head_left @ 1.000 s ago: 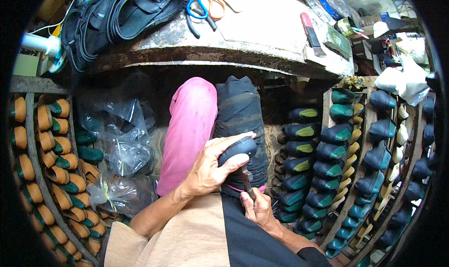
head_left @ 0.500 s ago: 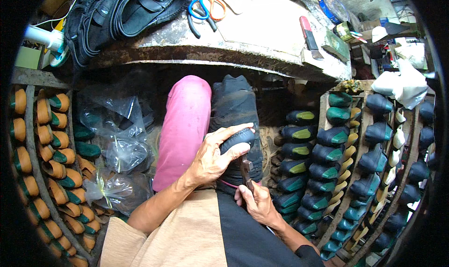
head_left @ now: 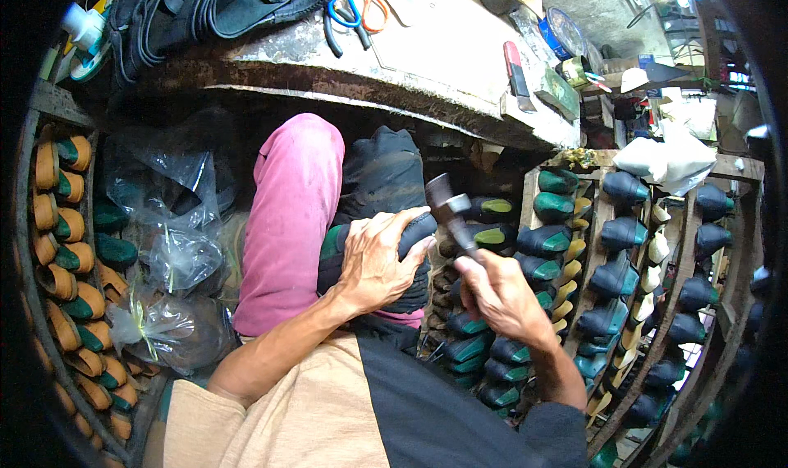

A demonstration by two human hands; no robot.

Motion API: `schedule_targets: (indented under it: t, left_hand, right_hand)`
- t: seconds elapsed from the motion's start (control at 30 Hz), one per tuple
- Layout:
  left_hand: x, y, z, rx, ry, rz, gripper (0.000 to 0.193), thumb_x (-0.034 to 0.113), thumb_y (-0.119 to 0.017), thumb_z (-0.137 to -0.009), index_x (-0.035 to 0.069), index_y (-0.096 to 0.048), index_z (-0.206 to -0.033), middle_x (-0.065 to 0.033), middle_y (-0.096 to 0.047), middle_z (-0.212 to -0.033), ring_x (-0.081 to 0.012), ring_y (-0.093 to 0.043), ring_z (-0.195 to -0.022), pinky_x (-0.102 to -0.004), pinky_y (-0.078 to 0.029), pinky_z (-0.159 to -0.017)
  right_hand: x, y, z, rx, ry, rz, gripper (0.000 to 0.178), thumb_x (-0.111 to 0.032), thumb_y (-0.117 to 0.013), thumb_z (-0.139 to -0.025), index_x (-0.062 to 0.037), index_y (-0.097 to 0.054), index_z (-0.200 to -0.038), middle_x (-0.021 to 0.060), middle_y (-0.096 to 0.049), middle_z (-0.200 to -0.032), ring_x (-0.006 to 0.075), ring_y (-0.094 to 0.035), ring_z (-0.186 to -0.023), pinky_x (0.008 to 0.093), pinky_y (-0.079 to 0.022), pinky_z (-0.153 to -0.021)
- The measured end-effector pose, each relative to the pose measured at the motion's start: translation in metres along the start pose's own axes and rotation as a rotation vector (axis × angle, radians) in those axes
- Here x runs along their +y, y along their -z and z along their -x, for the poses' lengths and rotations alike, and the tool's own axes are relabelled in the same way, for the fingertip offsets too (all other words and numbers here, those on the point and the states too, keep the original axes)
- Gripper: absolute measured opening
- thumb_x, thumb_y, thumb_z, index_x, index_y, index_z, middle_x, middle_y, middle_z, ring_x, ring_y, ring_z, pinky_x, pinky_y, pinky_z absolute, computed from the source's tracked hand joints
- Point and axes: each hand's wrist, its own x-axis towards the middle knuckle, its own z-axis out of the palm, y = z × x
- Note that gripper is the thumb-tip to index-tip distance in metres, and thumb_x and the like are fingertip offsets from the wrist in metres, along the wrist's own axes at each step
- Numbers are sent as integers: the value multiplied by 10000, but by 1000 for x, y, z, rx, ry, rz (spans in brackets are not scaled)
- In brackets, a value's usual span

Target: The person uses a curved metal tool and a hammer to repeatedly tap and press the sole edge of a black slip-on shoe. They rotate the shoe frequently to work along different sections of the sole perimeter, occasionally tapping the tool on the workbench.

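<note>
1. The left hand point(head_left: 379, 259) is wrapped over a dark shoe point(head_left: 417, 232), its fingers and thumb pinching the rounded end; this shoe lies across the dark trouser leg point(head_left: 382, 173).
2. The right hand point(head_left: 502, 296) is closed around a hammer point(head_left: 451, 210), whose head is near the shoe.
3. The shoe's rounded shape seems already made; its underside is hidden, so I cannot tell what work is left there.

Glare bleaches the counter point(head_left: 435, 58); shadow pools beneath; the hammer point(head_left: 453, 212) blurs slightly; straight edges bow toward the black rim.
</note>
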Motion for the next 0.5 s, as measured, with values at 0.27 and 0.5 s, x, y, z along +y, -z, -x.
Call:
schedule_targets:
  t: [0.27,0.5]
  left_hand:
    - [-15,10,-20,-131,176,-4,517,462,-729,-1043,127,-700,-1437,-239,-782,-1161,-454,-745,-1094,-567,-569,-998]
    - [-55,39,-51,-157,77,493,405,200,-731,-1098,105,-699,-1490,-148,-794,-1302,-240,-772,-1152,-382,-603,-1002]
  right_hand:
    - [14,8,-59,-23,170,324,421,-302,-653,-1143,60,-683,-929,195,-617,-643,289,-612,-560,463,-496,-571]
    - [8,63,-251,743,280,-38,354,-190,-846,-952,42,-631,-1110,111,-643,-727,240,-639,-673,451,-549,-687]
